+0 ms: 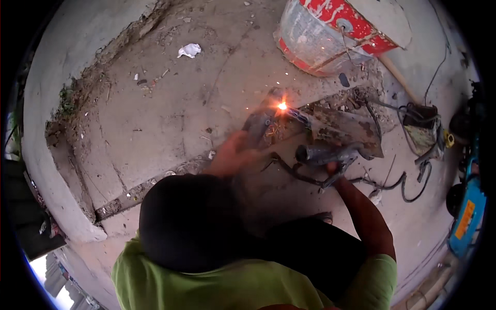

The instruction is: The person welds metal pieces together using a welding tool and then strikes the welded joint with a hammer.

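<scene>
My right hand (334, 170) is closed round the underside of a dark grey tubular tool (330, 154), with a dark cable below it. Ahead of the tool lies a rusty flat metal plate (346, 126). An intense orange-white glow with sparks (282, 106) burns at the end of a narrow dark strip beside that plate. My left hand (233, 155), slightly blurred, grips the near end of a dark metal piece (257, 125) just left of the glow. Its forearm is hidden behind my black-trousered knee (191, 222).
A red and grey bucket (323, 39) stands beyond the glow, a wooden handle (400, 77) beside it. Black cable (405, 188) loops across the floor at right. Farther right is a blue machine (467, 212). A low concrete ledge (57, 170) borders the left side. White scrap (189, 50) lies ahead.
</scene>
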Action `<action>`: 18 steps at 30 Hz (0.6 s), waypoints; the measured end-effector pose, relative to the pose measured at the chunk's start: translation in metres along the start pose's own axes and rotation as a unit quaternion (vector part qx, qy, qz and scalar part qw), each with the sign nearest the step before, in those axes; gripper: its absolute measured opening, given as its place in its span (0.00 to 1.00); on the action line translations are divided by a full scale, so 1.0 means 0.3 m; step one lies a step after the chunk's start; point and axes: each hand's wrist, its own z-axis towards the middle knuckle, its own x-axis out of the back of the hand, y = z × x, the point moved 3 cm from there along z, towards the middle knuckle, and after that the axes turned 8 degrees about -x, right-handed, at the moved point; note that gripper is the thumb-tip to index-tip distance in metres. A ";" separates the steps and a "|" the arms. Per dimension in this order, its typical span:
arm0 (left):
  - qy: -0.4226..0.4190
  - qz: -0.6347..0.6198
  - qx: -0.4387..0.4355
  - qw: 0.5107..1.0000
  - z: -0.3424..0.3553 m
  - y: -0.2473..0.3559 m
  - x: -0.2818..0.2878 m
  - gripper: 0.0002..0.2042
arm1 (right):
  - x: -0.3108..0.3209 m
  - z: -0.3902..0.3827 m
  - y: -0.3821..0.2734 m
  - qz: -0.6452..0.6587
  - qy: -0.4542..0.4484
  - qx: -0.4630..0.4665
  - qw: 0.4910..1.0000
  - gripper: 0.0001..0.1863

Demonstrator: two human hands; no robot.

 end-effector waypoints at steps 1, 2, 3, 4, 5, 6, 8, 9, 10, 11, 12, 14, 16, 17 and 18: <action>0.012 -0.009 -0.030 0.999 0.003 0.026 -0.004 0.21 | 0.000 -0.012 -0.004 0.004 -0.001 0.005 1.000 0.65; 0.000 -0.011 -0.026 1.000 0.013 0.005 0.000 0.21 | 0.002 -0.022 -0.010 0.004 0.001 0.012 1.000 0.65; -0.006 0.006 -0.026 1.000 0.024 -0.025 0.007 0.21 | 0.005 -0.042 -0.016 0.006 0.006 0.019 1.000 0.65; -0.007 0.014 -0.026 1.000 0.026 -0.035 0.007 0.21 | 0.010 -0.044 -0.018 0.007 0.007 0.024 1.000 0.65; -0.007 0.023 -0.025 0.999 0.026 -0.043 0.007 0.21 | 0.012 -0.053 -0.023 0.008 0.007 0.028 1.000 0.65; -0.013 0.004 -0.035 0.999 0.025 -0.046 0.000 0.21 | 0.017 -0.062 -0.025 0.012 0.007 0.032 0.999 0.65; -0.017 -0.013 -0.043 0.999 0.022 -0.061 -0.002 0.22 | 0.025 -0.077 -0.028 0.014 0.008 0.039 0.999 0.65; -0.013 0.005 -0.044 0.999 0.024 -0.077 0.002 0.21 | 0.026 -0.080 -0.028 0.014 0.007 0.040 0.999 0.65; -0.011 0.014 -0.043 0.999 0.022 -0.087 0.005 0.21 | 0.025 -0.081 -0.029 0.014 0.004 0.042 0.999 0.65; -0.010 0.024 -0.043 0.999 0.021 -0.082 0.001 0.21 | 0.024 -0.078 -0.027 0.013 0.002 0.043 0.999 0.65; -0.015 0.018 -0.043 0.999 0.018 -0.073 -0.008 0.22 | 0.019 -0.077 -0.022 0.013 -0.002 0.042 0.999 0.65; -0.020 0.013 -0.043 0.999 0.016 -0.068 -0.016 0.22 | 0.006 -0.059 -0.008 0.008 -0.011 0.038 0.999 0.65; -0.019 0.030 -0.049 0.998 0.016 -0.085 -0.011 0.23 | -0.008 -0.043 0.005 0.003 -0.020 0.034 0.999 0.65; -0.019 0.036 -0.052 0.998 0.018 -0.093 -0.006 0.24 | -0.012 -0.035 0.006 0.005 -0.025 0.029 0.999 0.65; -0.022 0.058 -0.050 0.997 0.021 -0.104 0.000 0.24 | -0.017 -0.027 0.008 0.004 -0.032 0.031 0.999 0.65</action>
